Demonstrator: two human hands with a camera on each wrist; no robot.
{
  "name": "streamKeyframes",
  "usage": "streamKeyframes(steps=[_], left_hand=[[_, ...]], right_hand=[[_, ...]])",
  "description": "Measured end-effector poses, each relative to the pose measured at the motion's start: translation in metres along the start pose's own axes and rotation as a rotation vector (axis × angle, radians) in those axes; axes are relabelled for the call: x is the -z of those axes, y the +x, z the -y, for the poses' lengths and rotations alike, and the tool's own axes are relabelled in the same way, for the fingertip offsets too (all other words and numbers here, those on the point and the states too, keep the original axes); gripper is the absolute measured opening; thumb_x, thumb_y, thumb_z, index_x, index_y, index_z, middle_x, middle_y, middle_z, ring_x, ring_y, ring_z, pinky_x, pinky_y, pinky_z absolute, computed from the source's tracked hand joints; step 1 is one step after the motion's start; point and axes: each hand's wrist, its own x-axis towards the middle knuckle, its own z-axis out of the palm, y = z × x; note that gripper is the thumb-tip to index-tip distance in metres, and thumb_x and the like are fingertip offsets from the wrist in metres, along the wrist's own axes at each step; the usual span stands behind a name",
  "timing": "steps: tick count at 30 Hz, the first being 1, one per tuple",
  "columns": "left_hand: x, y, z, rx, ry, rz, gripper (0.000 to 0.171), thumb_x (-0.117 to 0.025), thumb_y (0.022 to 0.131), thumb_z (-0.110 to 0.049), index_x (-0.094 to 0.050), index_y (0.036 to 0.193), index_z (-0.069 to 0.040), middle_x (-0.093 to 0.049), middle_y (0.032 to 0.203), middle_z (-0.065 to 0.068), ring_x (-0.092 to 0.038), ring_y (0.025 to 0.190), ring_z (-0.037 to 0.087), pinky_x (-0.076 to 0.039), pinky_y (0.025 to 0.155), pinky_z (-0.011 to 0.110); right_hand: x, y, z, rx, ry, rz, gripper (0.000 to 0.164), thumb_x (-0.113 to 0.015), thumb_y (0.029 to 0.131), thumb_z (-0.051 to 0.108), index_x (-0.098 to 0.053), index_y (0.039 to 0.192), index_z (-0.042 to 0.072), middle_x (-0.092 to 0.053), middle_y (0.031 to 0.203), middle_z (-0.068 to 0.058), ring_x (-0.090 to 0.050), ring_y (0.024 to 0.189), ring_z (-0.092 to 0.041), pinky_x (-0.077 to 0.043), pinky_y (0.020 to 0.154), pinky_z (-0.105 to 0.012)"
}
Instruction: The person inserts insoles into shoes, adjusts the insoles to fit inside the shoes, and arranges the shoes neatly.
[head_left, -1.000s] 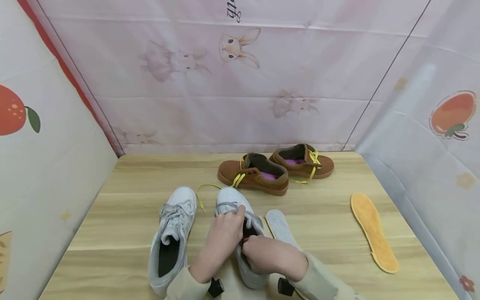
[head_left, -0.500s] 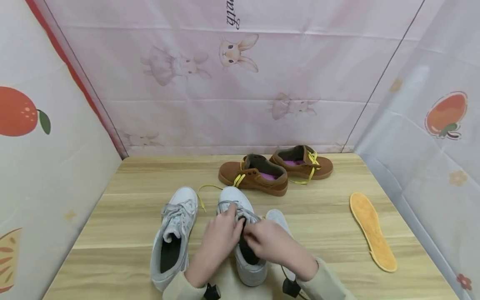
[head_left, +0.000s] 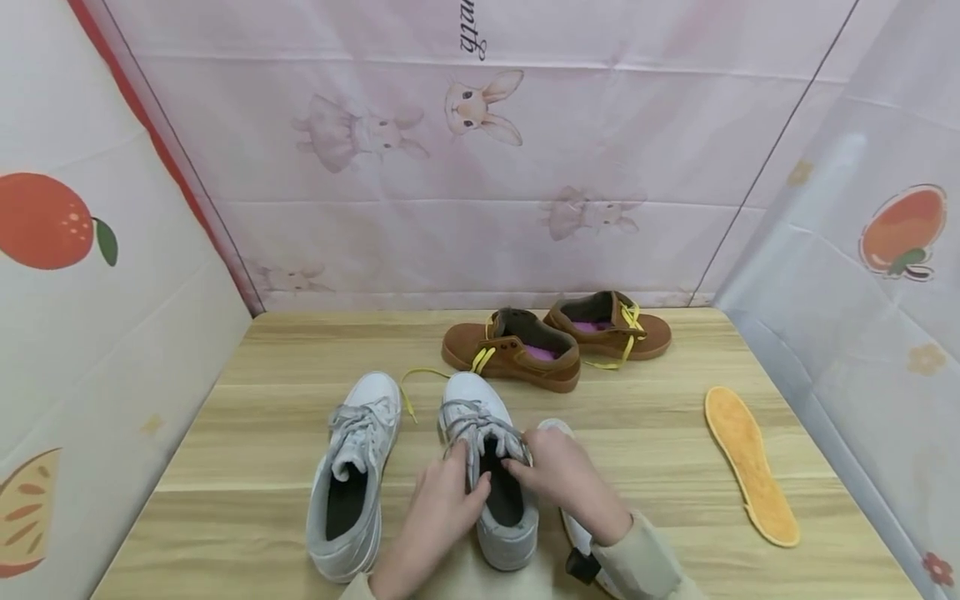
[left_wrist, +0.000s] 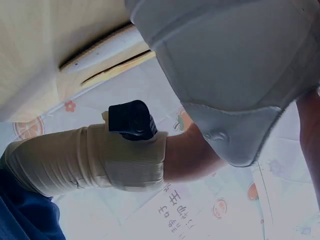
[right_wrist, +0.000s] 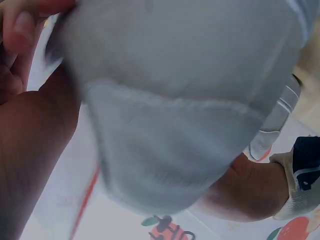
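Note:
A white sneaker [head_left: 495, 546] with grey laces stands in the middle of the table, toe pointing away, its dark inside showing. On its left side, my left hand [head_left: 442, 500] grips the edge of the opening, thumb inside. My right hand [head_left: 558, 467] holds the right edge the same way, its thumb over the collar by the tongue. The heel of this sneaker fills much of both wrist views, hiding most of the fingers there. To its left stands a matching white sneaker [head_left: 375, 396]. A pale grey insole [head_left: 577, 533] lies partly under my right arm.
Two brown shoes with yellow laces, a nearer one [head_left: 517, 371] and a farther one [head_left: 654, 335], stand at the back. An orange insole [head_left: 752, 471] lies on the right of the wooden table [head_left: 247, 458]. Printed cloth walls [head_left: 420, 242] enclose the table.
My right fingers were inside the sneaker's opening; they have come out and moved to its right edge. The left hand has shifted from the laces back to the left edge.

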Motion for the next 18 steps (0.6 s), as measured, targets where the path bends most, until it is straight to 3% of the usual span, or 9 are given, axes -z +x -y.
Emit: streamKeyframes(steps=[3, 8, 13, 18], left_hand=[[-0.001, -0.001, 0.001, -0.002, -0.018, -0.003, 0.038, -0.064, 0.081, -0.017, -0.056, 0.112, 0.004, -0.056, 0.062, 0.005, -0.054, 0.053, 0.016, -0.040, 0.044, 0.029], [0.002, 0.000, 0.002, 0.027, -0.073, 0.029, 0.045, -0.057, 0.085, -0.007, -0.048, 0.125, 0.011, -0.047, 0.051, -0.004, -0.046, 0.043, 0.009, -0.037, 0.040, 0.024], [0.012, 0.000, 0.011, 0.036, -0.011, -0.024, 0.040, -0.058, 0.083, -0.003, -0.053, 0.121, 0.010, -0.060, 0.064, 0.009, -0.057, 0.056, 0.019, -0.043, 0.047, 0.031], [0.024, 0.004, 0.024, 0.040, 0.024, -0.080, 0.035, -0.059, 0.082, 0.000, -0.057, 0.117, 0.007, -0.066, 0.081, 0.021, -0.065, 0.070, 0.032, -0.049, 0.055, 0.040]], right_hand=[[-0.012, 0.002, -0.001, 0.005, 0.023, -0.003, 0.022, -0.065, 0.079, 0.019, -0.050, 0.063, 0.012, -0.045, 0.055, 0.002, -0.042, 0.048, -0.013, -0.035, 0.043, -0.030], [-0.028, 0.004, 0.006, 0.004, 0.014, -0.065, 0.026, -0.061, 0.075, 0.011, -0.045, 0.055, 0.014, -0.046, 0.057, -0.001, -0.045, 0.048, -0.015, -0.036, 0.042, -0.031], [-0.036, 0.010, 0.023, 0.045, 0.021, -0.112, 0.031, -0.059, 0.075, 0.009, -0.043, 0.050, 0.015, -0.045, 0.051, 0.001, -0.043, 0.045, -0.012, -0.035, 0.041, -0.029], [-0.046, 0.022, 0.039, 0.012, 0.049, -0.124, 0.027, -0.059, 0.077, 0.010, -0.046, 0.054, 0.013, -0.047, 0.053, -0.001, -0.045, 0.046, -0.013, -0.035, 0.041, -0.029]])
